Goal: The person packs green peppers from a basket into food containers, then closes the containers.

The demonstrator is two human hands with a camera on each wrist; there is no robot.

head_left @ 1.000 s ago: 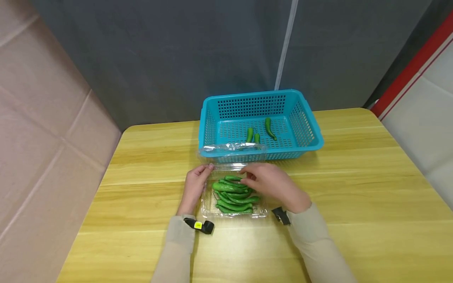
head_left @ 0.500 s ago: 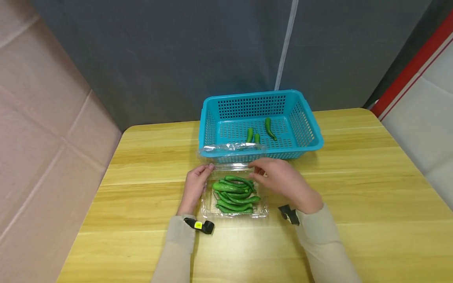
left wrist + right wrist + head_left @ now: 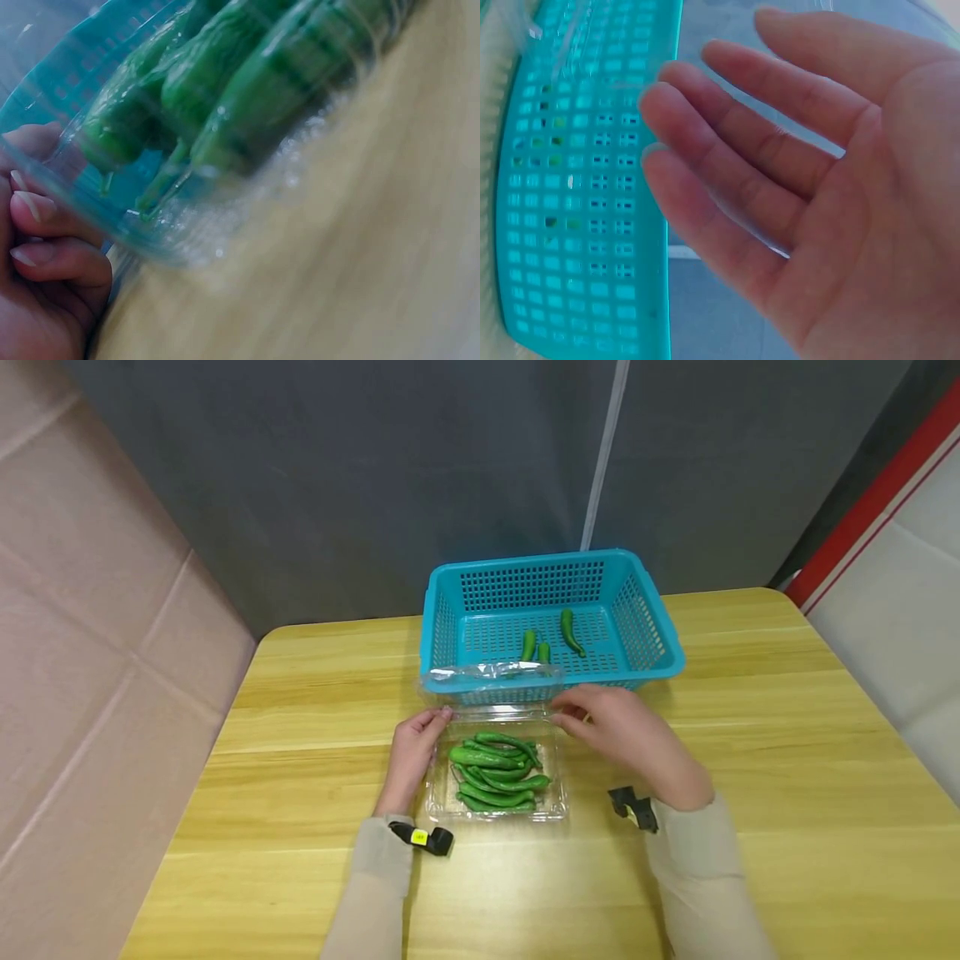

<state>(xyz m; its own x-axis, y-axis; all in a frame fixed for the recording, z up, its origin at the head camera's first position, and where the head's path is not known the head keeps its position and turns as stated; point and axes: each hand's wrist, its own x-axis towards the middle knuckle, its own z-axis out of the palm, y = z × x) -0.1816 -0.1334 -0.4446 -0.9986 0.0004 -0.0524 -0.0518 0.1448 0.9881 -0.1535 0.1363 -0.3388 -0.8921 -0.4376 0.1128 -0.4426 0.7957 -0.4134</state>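
Note:
A clear plastic clamshell box [image 3: 498,816] lies on the wooden table with its lid raised at the back. Several green chili peppers [image 3: 495,777] are piled inside it, seen through the box wall in the left wrist view. At the back left corner my left hand [image 3: 412,752] grips the box edge between thumb and curled fingers. My right hand [image 3: 633,739] is by the back right corner of the box, holding nothing. Its fingers [image 3: 727,124] are loosely extended in the right wrist view. Whether its fingertips touch the box edge I cannot tell.
Directly behind the box stands a blue perforated basket [image 3: 534,559], its front partly seen through the raised lid. A few chili peppers [image 3: 571,633] lie on its floor. A dark grey partition [image 3: 375,485] rises behind the table [image 3: 300,735].
My right hand has let go of a chili pepper on the pile and moved right, to the back right corner of the box. The left hand has stayed in place.

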